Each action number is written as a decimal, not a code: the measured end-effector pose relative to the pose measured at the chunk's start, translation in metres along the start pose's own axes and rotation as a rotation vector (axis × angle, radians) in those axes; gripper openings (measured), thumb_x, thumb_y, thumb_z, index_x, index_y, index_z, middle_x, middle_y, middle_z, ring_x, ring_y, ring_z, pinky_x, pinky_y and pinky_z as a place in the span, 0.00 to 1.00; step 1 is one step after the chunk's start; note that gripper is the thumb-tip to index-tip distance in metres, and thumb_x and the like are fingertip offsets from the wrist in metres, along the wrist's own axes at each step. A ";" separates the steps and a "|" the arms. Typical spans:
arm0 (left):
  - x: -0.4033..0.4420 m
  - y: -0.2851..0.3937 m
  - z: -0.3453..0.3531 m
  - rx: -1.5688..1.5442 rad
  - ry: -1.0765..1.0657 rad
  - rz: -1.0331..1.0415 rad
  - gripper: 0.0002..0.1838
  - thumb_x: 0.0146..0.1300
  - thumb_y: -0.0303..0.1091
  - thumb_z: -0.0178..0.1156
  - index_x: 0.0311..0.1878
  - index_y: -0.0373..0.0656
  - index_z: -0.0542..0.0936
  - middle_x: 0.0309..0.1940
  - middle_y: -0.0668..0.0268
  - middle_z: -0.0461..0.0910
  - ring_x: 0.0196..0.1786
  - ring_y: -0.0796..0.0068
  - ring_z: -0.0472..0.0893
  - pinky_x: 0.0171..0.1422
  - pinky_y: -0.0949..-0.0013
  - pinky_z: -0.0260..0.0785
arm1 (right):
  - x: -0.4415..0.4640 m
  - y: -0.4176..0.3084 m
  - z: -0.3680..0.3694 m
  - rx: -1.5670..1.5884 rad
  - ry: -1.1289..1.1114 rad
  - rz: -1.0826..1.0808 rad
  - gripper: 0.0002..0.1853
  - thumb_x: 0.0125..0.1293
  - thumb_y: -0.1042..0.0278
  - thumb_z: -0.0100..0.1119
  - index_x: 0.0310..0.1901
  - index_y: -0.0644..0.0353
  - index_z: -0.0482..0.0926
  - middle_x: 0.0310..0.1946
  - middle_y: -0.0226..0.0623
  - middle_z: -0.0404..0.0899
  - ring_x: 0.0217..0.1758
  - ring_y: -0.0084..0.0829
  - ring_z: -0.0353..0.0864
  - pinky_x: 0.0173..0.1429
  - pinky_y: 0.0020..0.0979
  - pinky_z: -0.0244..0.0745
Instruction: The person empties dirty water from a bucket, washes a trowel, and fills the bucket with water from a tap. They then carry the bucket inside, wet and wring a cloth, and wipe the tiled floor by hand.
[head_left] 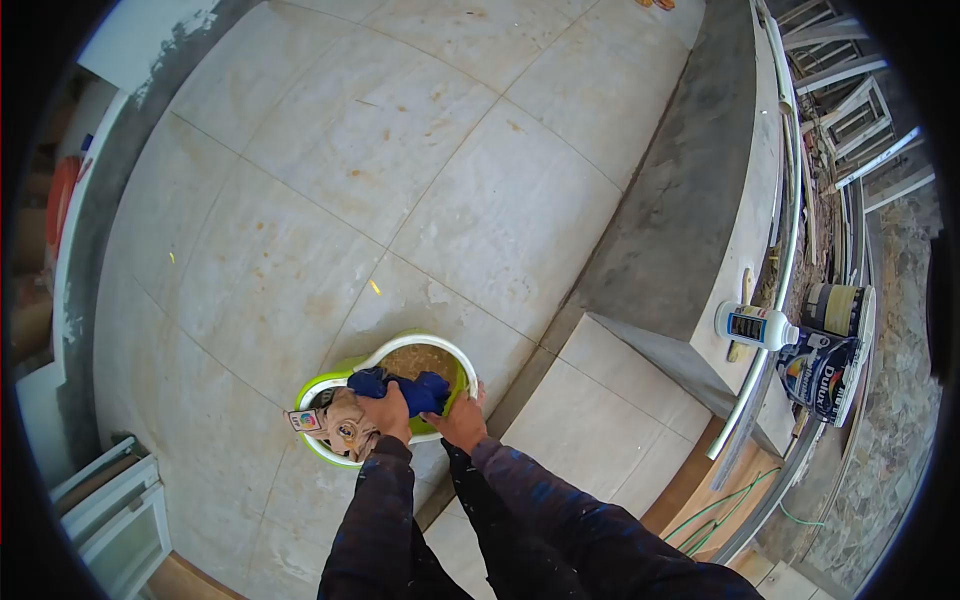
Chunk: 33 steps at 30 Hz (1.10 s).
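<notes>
A green and white mop bucket (pixel 455 343) stands on the tiled floor with cloudy brown water (pixel 425 358) in it. My left hand (pixel 388 412) is closed on a bunched dark blue cloth (pixel 430 388) lying across the bucket. At the right side, my right hand (pixel 462 422) is closed around the bucket's rim, its thumb against the cloth. A beige cap or cloth with patches (pixel 345 425) lies over the left compartment, beside my left hand. My fingertips are partly hidden by the cloth and rim.
A concrete ledge (pixel 670 200) and tiled step (pixel 600 400) run along the right. A white bottle (pixel 750 325), a Dulux paint container (pixel 818 370) and a pale metal pipe (pixel 790 200) are there. White frames (pixel 120 510) stand at lower left; a green cord (pixel 715 525) lies lower right.
</notes>
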<state>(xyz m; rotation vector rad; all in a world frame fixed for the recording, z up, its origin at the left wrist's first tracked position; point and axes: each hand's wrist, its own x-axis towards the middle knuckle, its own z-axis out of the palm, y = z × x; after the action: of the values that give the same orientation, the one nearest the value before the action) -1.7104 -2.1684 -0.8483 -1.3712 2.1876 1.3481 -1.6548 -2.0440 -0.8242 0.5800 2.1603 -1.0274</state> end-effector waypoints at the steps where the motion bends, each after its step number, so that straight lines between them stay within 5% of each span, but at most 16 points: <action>1: -0.004 -0.004 -0.004 0.029 -0.063 -0.006 0.38 0.55 0.28 0.66 0.68 0.30 0.61 0.64 0.44 0.70 0.66 0.50 0.72 0.72 0.56 0.63 | -0.002 0.009 0.007 0.275 -0.151 0.257 0.31 0.58 0.49 0.67 0.54 0.66 0.74 0.40 0.49 0.82 0.50 0.55 0.82 0.71 0.62 0.61; 3: -0.033 0.010 -0.015 0.259 -0.032 0.137 0.39 0.54 0.28 0.66 0.68 0.29 0.60 0.63 0.40 0.68 0.65 0.42 0.72 0.71 0.53 0.64 | -0.004 0.037 0.029 0.833 -0.468 0.551 0.29 0.62 0.49 0.66 0.55 0.65 0.74 0.43 0.49 0.83 0.52 0.54 0.82 0.71 0.63 0.61; 6: -0.057 0.036 -0.041 0.570 -0.189 0.153 0.40 0.52 0.27 0.66 0.67 0.28 0.58 0.63 0.38 0.67 0.64 0.38 0.72 0.69 0.52 0.66 | -0.029 -0.013 -0.030 1.640 -0.725 0.618 0.24 0.67 0.51 0.61 0.57 0.61 0.75 0.47 0.43 0.82 0.53 0.47 0.82 0.67 0.57 0.70; 10: -0.072 0.035 -0.070 0.808 -0.555 0.326 0.45 0.53 0.32 0.67 0.70 0.28 0.55 0.64 0.39 0.65 0.63 0.41 0.72 0.68 0.53 0.67 | -0.043 -0.050 -0.031 1.708 -0.630 0.568 0.22 0.70 0.53 0.60 0.59 0.56 0.75 0.51 0.37 0.81 0.53 0.39 0.81 0.64 0.50 0.76; 13: -0.073 0.026 -0.089 0.948 -0.603 0.814 0.44 0.56 0.37 0.68 0.71 0.30 0.58 0.58 0.49 0.71 0.59 0.48 0.75 0.65 0.56 0.68 | -0.028 -0.016 0.009 1.505 -0.575 0.401 0.26 0.64 0.50 0.69 0.59 0.52 0.76 0.50 0.30 0.81 0.50 0.28 0.82 0.58 0.41 0.79; 14: -0.063 0.046 -0.111 0.510 -0.943 0.528 0.41 0.59 0.40 0.66 0.71 0.32 0.61 0.55 0.52 0.74 0.57 0.52 0.77 0.64 0.57 0.68 | -0.039 -0.028 -0.011 1.446 -0.640 0.444 0.27 0.63 0.51 0.69 0.60 0.53 0.75 0.50 0.31 0.81 0.50 0.27 0.82 0.55 0.40 0.80; 16: -0.050 0.054 -0.154 -0.298 -1.172 -0.284 0.30 0.67 0.44 0.60 0.68 0.41 0.69 0.50 0.62 0.80 0.56 0.66 0.78 0.63 0.61 0.68 | -0.054 -0.033 -0.029 1.349 -0.730 0.481 0.26 0.66 0.55 0.65 0.61 0.57 0.73 0.49 0.35 0.81 0.48 0.31 0.84 0.50 0.40 0.81; 17: -0.048 0.041 -0.167 -0.306 -1.149 -0.288 0.30 0.67 0.44 0.60 0.68 0.41 0.69 0.50 0.62 0.80 0.56 0.66 0.78 0.63 0.61 0.68 | -0.063 -0.030 -0.031 1.339 -0.752 0.489 0.26 0.66 0.55 0.65 0.61 0.57 0.73 0.49 0.35 0.81 0.48 0.31 0.84 0.50 0.40 0.81; 19: -0.037 0.014 -0.181 -0.521 -0.639 -0.422 0.26 0.72 0.45 0.54 0.68 0.42 0.70 0.56 0.62 0.78 0.62 0.68 0.76 0.68 0.61 0.65 | -0.083 -0.028 -0.033 1.559 -0.860 0.480 0.26 0.67 0.57 0.61 0.64 0.58 0.71 0.53 0.39 0.79 0.54 0.35 0.81 0.49 0.40 0.80; 21: -0.044 -0.009 -0.161 -0.521 -0.537 -0.387 0.27 0.73 0.49 0.52 0.69 0.44 0.68 0.61 0.61 0.75 0.61 0.68 0.77 0.65 0.62 0.69 | -0.114 -0.057 -0.042 1.640 -0.916 0.472 0.31 0.67 0.54 0.57 0.68 0.60 0.64 0.51 0.39 0.77 0.49 0.38 0.81 0.48 0.42 0.80; 23: -0.051 -0.034 -0.132 -1.092 -0.780 -0.520 0.32 0.73 0.55 0.51 0.73 0.48 0.63 0.67 0.59 0.69 0.66 0.65 0.73 0.67 0.53 0.68 | -0.148 -0.078 -0.042 2.215 -1.227 0.458 0.38 0.64 0.49 0.61 0.69 0.61 0.60 0.44 0.38 0.73 0.41 0.37 0.77 0.42 0.42 0.80; 24: -0.068 -0.024 -0.120 -0.922 -0.838 -0.300 0.32 0.73 0.56 0.51 0.73 0.49 0.62 0.69 0.59 0.68 0.66 0.64 0.72 0.67 0.50 0.67 | -0.165 -0.093 -0.045 2.335 -1.296 0.458 0.40 0.63 0.45 0.62 0.68 0.61 0.59 0.41 0.38 0.70 0.39 0.37 0.75 0.39 0.42 0.80; 26: -0.118 0.053 -0.117 -1.174 -0.920 -0.368 0.27 0.73 0.51 0.54 0.69 0.49 0.65 0.66 0.62 0.69 0.67 0.62 0.70 0.62 0.49 0.71 | -0.181 -0.118 -0.046 2.511 -1.402 0.419 0.43 0.60 0.40 0.65 0.65 0.62 0.59 0.38 0.38 0.68 0.36 0.37 0.74 0.33 0.43 0.79; 29: -0.140 0.072 -0.115 -1.399 -1.123 -0.397 0.23 0.71 0.46 0.58 0.64 0.48 0.69 0.62 0.64 0.72 0.65 0.63 0.72 0.57 0.50 0.75 | -0.192 -0.132 -0.050 2.613 -1.386 0.261 0.42 0.67 0.33 0.53 0.65 0.65 0.59 0.40 0.39 0.65 0.38 0.35 0.71 0.32 0.39 0.78; 32: -0.108 0.067 -0.130 -1.499 -1.315 -0.302 0.22 0.69 0.45 0.61 0.61 0.47 0.72 0.59 0.64 0.76 0.62 0.64 0.75 0.54 0.53 0.77 | -0.193 -0.119 -0.063 2.543 -1.271 0.274 0.38 0.70 0.38 0.53 0.67 0.64 0.59 0.46 0.40 0.69 0.43 0.37 0.74 0.37 0.39 0.80; 33: -0.099 0.071 -0.136 -1.513 -1.356 -0.279 0.22 0.69 0.44 0.61 0.61 0.47 0.72 0.58 0.64 0.76 0.61 0.65 0.76 0.53 0.54 0.77 | -0.191 -0.115 -0.072 2.202 -1.113 0.282 0.36 0.69 0.42 0.57 0.66 0.64 0.62 0.49 0.40 0.72 0.46 0.34 0.75 0.41 0.38 0.80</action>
<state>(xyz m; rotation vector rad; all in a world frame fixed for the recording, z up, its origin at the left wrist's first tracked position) -1.6793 -2.2077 -0.6728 -0.3874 -0.0595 2.6289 -1.6250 -2.0742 -0.5940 0.7214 -0.6020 -2.3183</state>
